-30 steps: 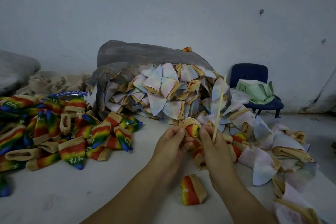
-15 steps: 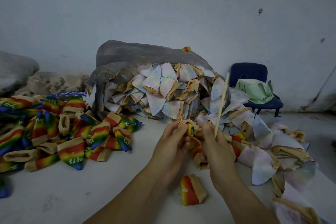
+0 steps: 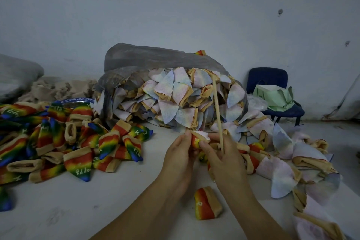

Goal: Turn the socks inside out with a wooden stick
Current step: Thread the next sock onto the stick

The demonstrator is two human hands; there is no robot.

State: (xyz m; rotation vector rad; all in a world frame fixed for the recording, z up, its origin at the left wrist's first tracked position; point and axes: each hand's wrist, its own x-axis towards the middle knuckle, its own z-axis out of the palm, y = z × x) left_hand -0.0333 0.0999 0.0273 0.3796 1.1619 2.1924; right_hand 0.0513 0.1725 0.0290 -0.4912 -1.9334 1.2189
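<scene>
Judging by the two heaps, I put the job near its middle: a wide spread of rainbow socks [image 3: 78, 142] lies on the left of the table [image 3: 126, 191], finished as I read it, while a heap of pale socks [image 3: 175, 99] spills from a grey bag [image 3: 155, 58] at the back and trails down the right side, not yet turned. Both hands work one sock [image 3: 198, 139] just above the table, in front of that heap. The left hand [image 3: 179, 156] pinches its rim; the right hand [image 3: 228, 163] pinches the other side and also grips the wooden stick [image 3: 217, 111], which stands nearly upright. That sock shows rainbow below and a pale flap on top, so I judge it half turned. The stick's lower end is hidden behind the fingers, so I cannot tell whether it sits inside the sock. How many socks the bag holds is hidden too.
</scene>
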